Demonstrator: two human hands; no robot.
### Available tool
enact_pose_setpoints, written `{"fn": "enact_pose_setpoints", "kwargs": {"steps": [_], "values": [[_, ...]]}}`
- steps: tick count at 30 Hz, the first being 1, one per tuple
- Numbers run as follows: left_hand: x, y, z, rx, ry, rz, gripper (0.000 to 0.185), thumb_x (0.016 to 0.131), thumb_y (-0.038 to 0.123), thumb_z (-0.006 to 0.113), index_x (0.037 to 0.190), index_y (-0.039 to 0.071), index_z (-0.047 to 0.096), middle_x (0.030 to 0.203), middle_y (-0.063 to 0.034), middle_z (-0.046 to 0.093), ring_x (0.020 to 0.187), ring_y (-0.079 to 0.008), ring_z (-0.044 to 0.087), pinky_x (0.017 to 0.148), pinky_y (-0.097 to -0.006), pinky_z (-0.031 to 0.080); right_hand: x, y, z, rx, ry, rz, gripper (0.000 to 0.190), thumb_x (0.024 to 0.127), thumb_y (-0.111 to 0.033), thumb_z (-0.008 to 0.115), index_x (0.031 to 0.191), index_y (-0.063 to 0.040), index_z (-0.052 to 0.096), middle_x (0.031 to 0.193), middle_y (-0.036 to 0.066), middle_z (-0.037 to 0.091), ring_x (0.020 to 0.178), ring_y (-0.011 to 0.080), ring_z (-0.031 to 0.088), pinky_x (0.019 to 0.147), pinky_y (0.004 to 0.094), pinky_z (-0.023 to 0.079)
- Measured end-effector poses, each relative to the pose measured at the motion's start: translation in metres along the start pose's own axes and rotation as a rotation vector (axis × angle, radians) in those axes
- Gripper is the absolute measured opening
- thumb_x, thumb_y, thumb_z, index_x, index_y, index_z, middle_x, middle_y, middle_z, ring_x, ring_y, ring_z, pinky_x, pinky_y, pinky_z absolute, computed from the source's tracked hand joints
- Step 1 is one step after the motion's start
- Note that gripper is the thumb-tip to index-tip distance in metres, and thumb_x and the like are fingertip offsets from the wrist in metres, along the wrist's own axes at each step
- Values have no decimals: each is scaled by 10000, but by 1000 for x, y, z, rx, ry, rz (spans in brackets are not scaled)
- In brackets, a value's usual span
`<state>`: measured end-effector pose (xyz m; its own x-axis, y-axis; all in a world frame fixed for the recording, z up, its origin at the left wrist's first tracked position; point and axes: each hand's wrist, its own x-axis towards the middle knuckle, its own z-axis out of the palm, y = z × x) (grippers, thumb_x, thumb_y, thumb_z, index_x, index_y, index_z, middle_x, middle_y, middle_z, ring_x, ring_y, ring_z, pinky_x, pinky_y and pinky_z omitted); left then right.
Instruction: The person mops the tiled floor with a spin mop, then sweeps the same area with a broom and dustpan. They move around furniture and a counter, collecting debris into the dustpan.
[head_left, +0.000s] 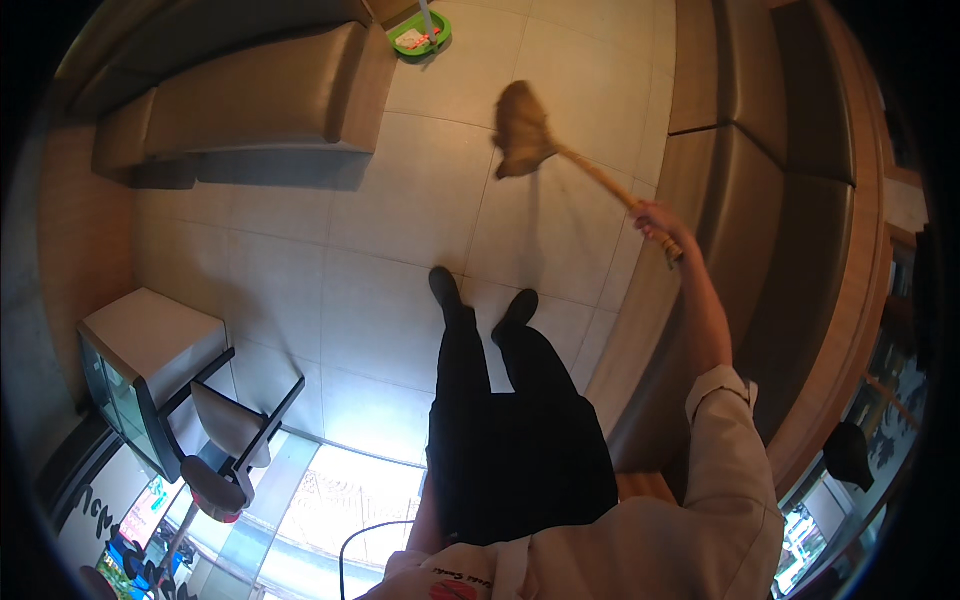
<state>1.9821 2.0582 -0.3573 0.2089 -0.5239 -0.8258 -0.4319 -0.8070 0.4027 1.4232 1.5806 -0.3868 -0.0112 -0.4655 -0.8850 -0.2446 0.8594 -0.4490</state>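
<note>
My right hand (654, 219) grips the handle of a broom (596, 174) near its end, out to the right of my body. The fan-shaped brown broom head (521, 129) lies ahead of my feet, a little blurred, over the tiled floor (405, 180); whether its tips touch the tiles I cannot tell. Farther ahead stands a green dustpan (442, 31) on a grey stick, with pale and red litter (412, 39) in it. Of my left arm only the forearm shows beside the dark apron (517, 457); the left hand is hidden.
A brown padded bench (255, 90) juts in at the upper left. Another long padded bench (750, 225) runs along the right, close to my right arm. At the lower left are a glass-fronted cabinet (154, 330) and a chair-like frame (229, 420) near a bright glass doorway (360, 487).
</note>
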Motion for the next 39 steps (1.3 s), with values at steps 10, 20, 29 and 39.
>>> {"fn": "enact_pose_setpoints", "kwargs": {"steps": [10,20,29,39], "values": [[69,22,-75,-1,-28,9,348,940,275,525,900,-46,657,788,-123,670,707,-204,618,624,-347,489,-27,-71,137,-122,497,-255,390,815,-80,598,1201,-28,568,594,55,548,456,164,564,413,320,480],[90,36,-106,89,-126,89,350,941,271,520,898,-48,657,781,-124,670,705,-205,618,624,-348,489,-154,-83,359,264,-313,128,675,825,-118,684,1438,-122,402,695,32,550,477,85,486,407,246,427],[93,42,-124,198,-217,163,351,942,268,515,897,-51,657,774,-126,670,703,-207,618,623,-349,489,-129,1,387,355,-412,287,612,809,-119,695,1376,-52,472,702,15,566,486,61,491,424,217,427],[111,50,-156,324,-240,265,353,943,264,510,895,-53,657,767,-127,670,701,-208,618,623,-350,489,-138,-2,190,64,38,254,451,784,-165,693,1207,-43,597,637,37,588,467,108,534,438,272,459]]}}
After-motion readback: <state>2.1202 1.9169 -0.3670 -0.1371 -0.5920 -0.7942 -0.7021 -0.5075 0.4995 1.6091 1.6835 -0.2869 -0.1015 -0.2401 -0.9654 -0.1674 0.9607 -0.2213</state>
